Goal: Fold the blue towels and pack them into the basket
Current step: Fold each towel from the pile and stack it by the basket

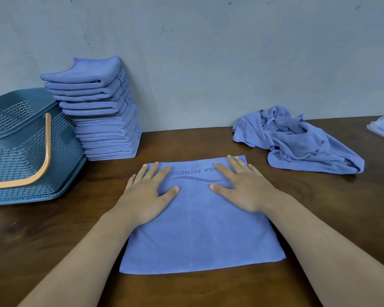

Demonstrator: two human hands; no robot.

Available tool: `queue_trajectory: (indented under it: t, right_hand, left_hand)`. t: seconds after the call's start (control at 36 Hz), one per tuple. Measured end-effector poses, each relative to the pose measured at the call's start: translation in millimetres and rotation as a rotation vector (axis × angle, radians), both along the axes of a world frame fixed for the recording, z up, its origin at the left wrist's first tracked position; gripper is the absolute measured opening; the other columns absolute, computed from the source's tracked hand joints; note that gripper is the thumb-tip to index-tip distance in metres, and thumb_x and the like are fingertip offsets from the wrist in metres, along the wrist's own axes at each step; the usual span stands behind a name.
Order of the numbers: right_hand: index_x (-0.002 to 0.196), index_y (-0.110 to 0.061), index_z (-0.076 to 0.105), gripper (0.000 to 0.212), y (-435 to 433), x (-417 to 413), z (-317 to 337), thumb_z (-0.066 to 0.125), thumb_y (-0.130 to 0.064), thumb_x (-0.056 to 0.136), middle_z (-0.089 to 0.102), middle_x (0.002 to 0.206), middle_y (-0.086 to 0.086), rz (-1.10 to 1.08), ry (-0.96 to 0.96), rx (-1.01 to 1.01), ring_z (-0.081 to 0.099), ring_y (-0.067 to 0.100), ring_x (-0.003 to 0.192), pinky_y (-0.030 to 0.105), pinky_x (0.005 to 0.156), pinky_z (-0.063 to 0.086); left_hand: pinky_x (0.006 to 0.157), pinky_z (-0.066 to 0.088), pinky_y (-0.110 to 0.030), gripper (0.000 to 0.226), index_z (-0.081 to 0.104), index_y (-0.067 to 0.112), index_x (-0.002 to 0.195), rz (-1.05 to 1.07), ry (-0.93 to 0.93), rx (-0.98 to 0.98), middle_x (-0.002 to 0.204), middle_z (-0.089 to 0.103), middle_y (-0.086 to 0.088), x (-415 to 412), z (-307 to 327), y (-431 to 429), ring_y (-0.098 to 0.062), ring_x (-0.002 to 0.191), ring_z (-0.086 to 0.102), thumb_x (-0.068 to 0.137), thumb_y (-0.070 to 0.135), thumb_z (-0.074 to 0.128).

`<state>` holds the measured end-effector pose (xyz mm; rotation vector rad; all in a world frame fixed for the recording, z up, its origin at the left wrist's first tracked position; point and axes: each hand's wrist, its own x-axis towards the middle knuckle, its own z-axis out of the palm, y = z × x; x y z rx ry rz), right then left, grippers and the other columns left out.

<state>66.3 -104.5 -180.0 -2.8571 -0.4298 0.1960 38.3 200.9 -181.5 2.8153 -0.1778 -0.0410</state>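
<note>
Pressing flat on the far half of the spread towel (200,235), the left grip (150,191) and right grip (242,187) lie wide, fingers straight, holding nothing. The towel lies centred on the tabletop (53,240). Risk: uneven pressure may slide the cloth on the wood, skewing the fold. The tall folded stack (104,120) stands just beside the basket (20,138); its upper layers sit offset toward the basket, so adding another towel may topple it.
</note>
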Motion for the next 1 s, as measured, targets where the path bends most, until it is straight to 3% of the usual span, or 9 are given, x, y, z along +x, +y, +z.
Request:
queue_trajectory:
  t: [0.11, 0.17, 0.36, 0.5, 0.58, 0.69, 0.83, 1.0]
  right_hand:
    - [0.165, -0.053, 0.004, 0.084, -0.1, 0.7, 1.6, 0.025, -0.089, 0.092, -0.015, 0.176, -0.01, 0.003, -0.012, 0.004, -0.02, 0.009, 0.16, 0.042, 0.131, -0.007]
    - [0.163, -0.057, 0.001, 0.085, -0.3, 2.0, 1.1, 0.023, -0.093, 0.089, -0.016, 0.176, -0.012, -0.002, -0.007, -0.012, -0.02, 0.014, 0.161, 0.045, 0.131, -0.007]
    - [0.157, -0.067, -0.003, 0.093, -0.5, 4.5, 1.9, 0.014, -0.105, 0.074, -0.015, 0.175, -0.014, -0.023, 0.016, -0.035, -0.021, 0.024, 0.161, 0.052, 0.13, -0.007]
    - [0.164, -0.055, 0.007, 0.079, 9.0, -19.4, 16.3, 0.015, -0.089, 0.093, -0.004, 0.177, -0.012, 0.04, -0.087, -0.113, -0.013, 0.023, 0.163, 0.058, 0.129, -0.006]
    - [0.165, -0.048, 0.014, 0.074, 31.7, -51.5, 22.8, 0.016, -0.08, 0.099, 0.001, 0.177, -0.011, 0.093, -0.077, -0.047, -0.008, 0.018, 0.163, 0.055, 0.13, -0.003]
    - [0.166, -0.048, 0.008, 0.072, 56.7, -99.5, 12.3, 0.018, -0.077, 0.101, -0.005, 0.177, -0.011, 0.178, -0.086, -0.026, -0.01, 0.019, 0.163, 0.051, 0.131, 0.0]
    - [0.16, -0.059, -0.012, 0.076, 29.0, -127.6, 1.9, 0.01, -0.088, 0.094, -0.026, 0.172, -0.017, 0.155, -0.036, -0.041, -0.031, 0.011, 0.157, 0.041, 0.13, -0.011]
    - [0.158, -0.062, -0.016, 0.086, -18.2, -149.9, -1.7, 0.004, -0.1, 0.083, -0.031, 0.17, -0.018, 0.008, -0.05, -0.045, -0.036, 0.005, 0.153, 0.034, 0.129, -0.009]
  left_hand:
    - [0.133, 0.007, -0.042, 0.074, 0.021, 0.035, 0.169, 0.097, -0.045, -0.112, 0.178, 0.009, 0.01, 2.5, -0.5, 8.2, -0.013, 0.165, -0.001, 0.104, 0.067, 0.039]
    - [0.133, 0.006, -0.042, 0.076, 0.019, 0.03, 0.17, 0.103, -0.011, -0.064, 0.178, 0.009, 0.009, 1.8, -4.3, 11.8, -0.014, 0.165, 0.001, 0.105, 0.066, 0.035]
    - [0.132, -0.002, -0.044, 0.076, 0.01, 0.041, 0.17, 0.057, 0.018, -0.01, 0.176, -0.002, 0.024, 8.4, -4.3, 19.4, -0.008, 0.163, -0.007, 0.103, 0.073, 0.025]
    - [0.132, -0.005, -0.046, 0.069, 0.012, 0.042, 0.169, 0.038, -0.014, -0.05, 0.176, -0.004, 0.022, -13.4, 8.0, 10.9, -0.005, 0.162, -0.015, 0.107, 0.066, 0.027]
    - [0.131, -0.006, -0.043, 0.066, 0.016, 0.039, 0.17, -0.052, 0.017, -0.027, 0.177, 0.0, 0.019, -40.5, 17.3, -8.4, -0.005, 0.162, -0.012, 0.108, 0.063, 0.026]
    - [0.13, -0.005, -0.034, 0.062, 0.015, 0.038, 0.17, -0.157, 0.002, 0.028, 0.177, -0.002, 0.02, -83.6, 12.7, -36.3, -0.003, 0.162, -0.011, 0.112, 0.055, 0.026]
    - [0.131, -0.012, -0.032, 0.071, -0.007, 0.048, 0.167, -0.181, -0.003, 0.122, 0.174, -0.02, 0.02, -111.6, 1.8, -22.5, -0.004, 0.158, -0.026, 0.104, 0.074, 0.016]
    - [0.13, -0.011, -0.036, 0.084, -0.019, 0.064, 0.157, -0.117, 0.012, 0.143, 0.17, -0.031, 0.023, -126.4, -3.5, 4.6, -0.006, 0.154, -0.038, 0.085, 0.099, 0.006]
